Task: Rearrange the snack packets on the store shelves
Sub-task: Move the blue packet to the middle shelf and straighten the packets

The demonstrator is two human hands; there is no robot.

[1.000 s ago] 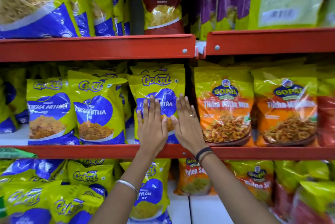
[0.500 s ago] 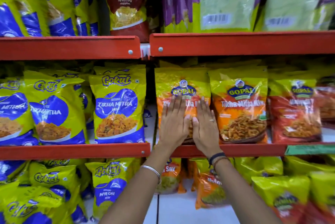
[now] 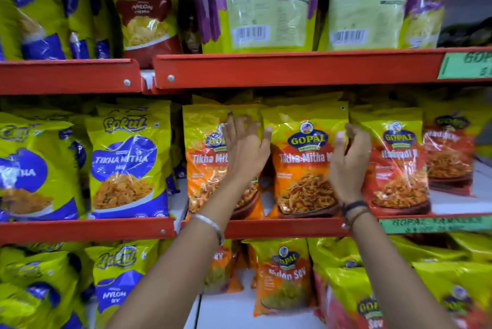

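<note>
On the middle red shelf [image 3: 287,229] stands an upright orange-and-yellow Gopal Tikha Mitha packet [image 3: 303,169]. My two hands flank it. My left hand [image 3: 245,147] lies flat, fingers spread, on the matching orange packet to its left [image 3: 202,169], and its thumb touches the middle packet's left edge. My right hand [image 3: 348,161] is cupped against the middle packet's right edge, in front of a red Gopal packet [image 3: 399,169]. Neither hand closes around anything.
Yellow-and-blue Gokul Tikha Mitha packets [image 3: 127,163] fill the shelf's left section. The upper shelf [image 3: 292,69] holds tall green and purple packets [image 3: 266,4]. Nylon Sev packets [image 3: 282,278] stand on the shelf below. A green price label [image 3: 431,223] sits on the shelf lip at right.
My hands and view have shifted right, from the Gokul packet to the first Gopal packet, and now spread apart to either side of the second Gopal packet.
</note>
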